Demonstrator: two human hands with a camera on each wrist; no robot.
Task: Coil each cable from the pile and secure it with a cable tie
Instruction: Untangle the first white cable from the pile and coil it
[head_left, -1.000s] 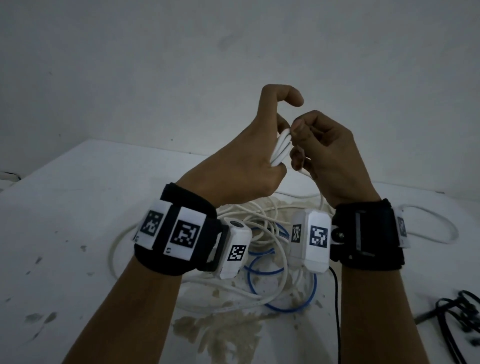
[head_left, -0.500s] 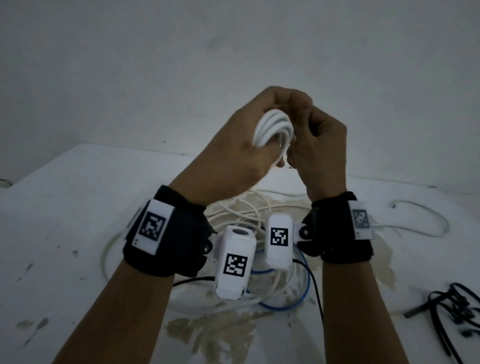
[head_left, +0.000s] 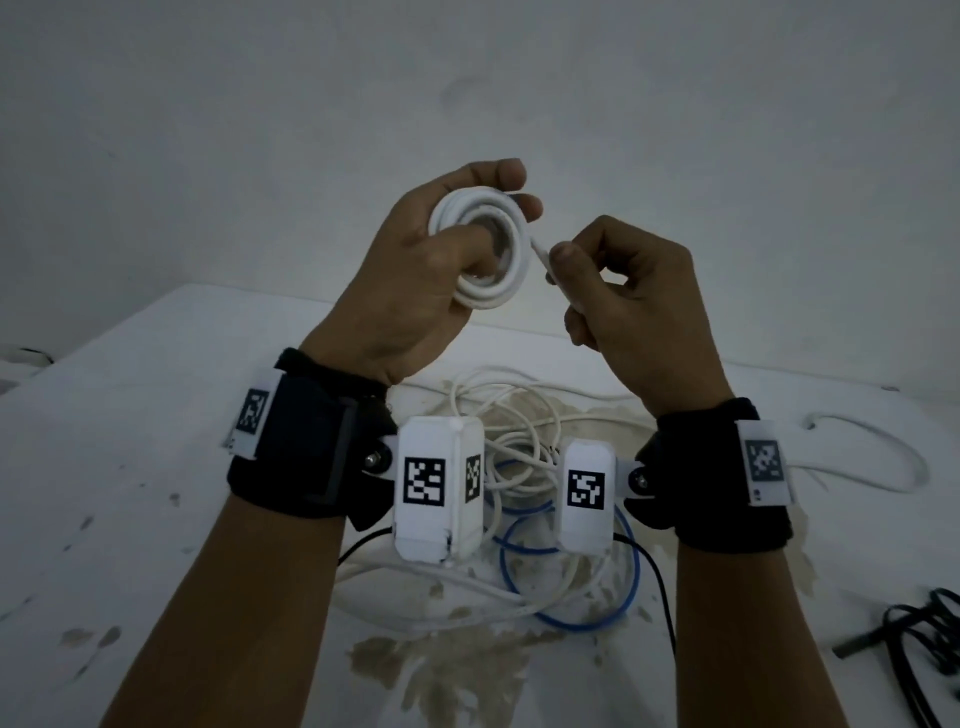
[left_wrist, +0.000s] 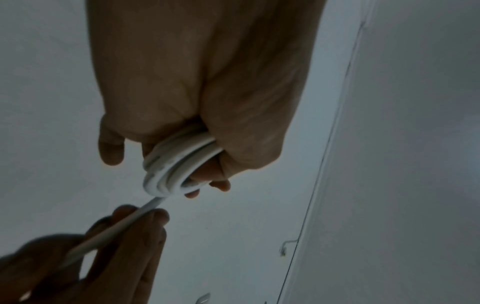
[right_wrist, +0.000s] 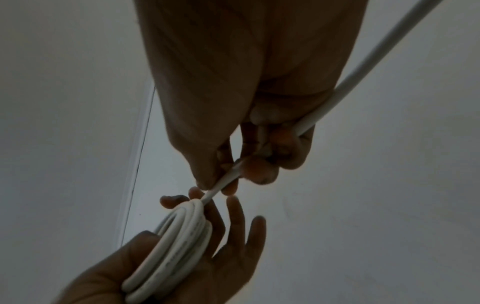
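White coil (head_left: 485, 249): one, two hands holding; loose pile (head_left: 524, 467) below.

Stained white table (head_left: 156, 415) with cables

A tangled pile (head_left: 524, 447) of white and blue cables lies mid-table; a white loop (head_left: 883, 457) lies right of it, black cables (head_left: 924, 639) further right, nearer the front.

White coil (head_left: 480, 249), blue cable (head_left: 571, 618), black cables (head_left: 924, 639), b/w marker tags (head_left: 424, 480).
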